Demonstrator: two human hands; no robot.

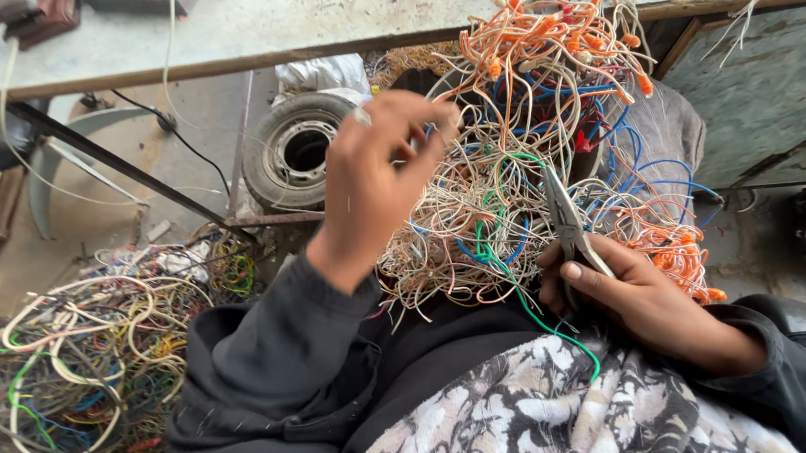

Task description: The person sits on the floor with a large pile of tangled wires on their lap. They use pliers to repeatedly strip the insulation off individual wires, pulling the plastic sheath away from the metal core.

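Note:
A big tangle of thin wires [521,140], white, orange, blue and green, rests on my lap and reaches up past the bench edge. My left hand [375,176] is raised at the tangle's left side, its fingers pinched on thin white wires. My right hand [634,299] sits low at the tangle's right side and grips a pair of pliers [567,218], jaws pointing up into the wires. A green wire [534,307] trails down over my patterned cloth.
A grey workbench [243,23] runs across the top, with loose wires on its right end. A small tyre [296,149] stands below it. Another heap of mixed wires [88,361] lies on the floor at left.

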